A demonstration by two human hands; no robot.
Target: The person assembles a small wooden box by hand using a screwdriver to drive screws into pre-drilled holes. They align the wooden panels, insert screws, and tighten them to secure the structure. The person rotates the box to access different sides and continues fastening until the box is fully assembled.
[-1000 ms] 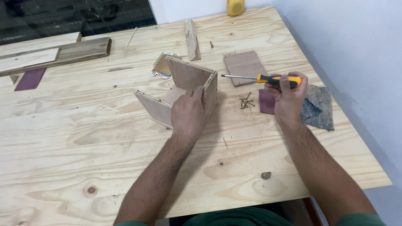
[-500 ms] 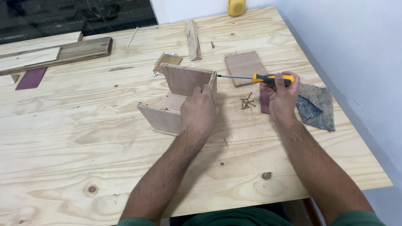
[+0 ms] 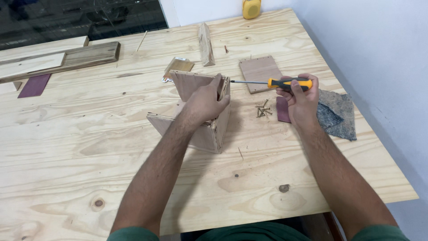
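Left hand (image 3: 206, 101) clamped over top rear corner of small open plywood box (image 3: 196, 117), approx. mid worktop (image 3: 89, 147), thumb side on near panel, fingertips over right wall's upper edge. Box upright, open toward viewer/left.

Right hand (image 3: 299, 96) closed round orange-black handle of screwdriver (image 3: 272, 83). Long axis approx. parallel to worktop's far edge; shaft pointing left, tip just short of or touching box's right wall near top – can't tell which. Box lies directly left of right hand, along tool axis.

Loose screws (image 3: 263, 109) in small pile betw. box and right hand, nearer right hand. Purple sandpaper piece (image 3: 282, 110) under/just beside right wrist; grey cloth (image 3: 336, 114) toward right edge. Flat board w/ holes (image 3: 259, 72) beyond shaft. Wood strip (image 3: 205, 38) and yellow object (image 3: 251, 8) near far edge; planks (image 3: 62, 58) at far-left corner.
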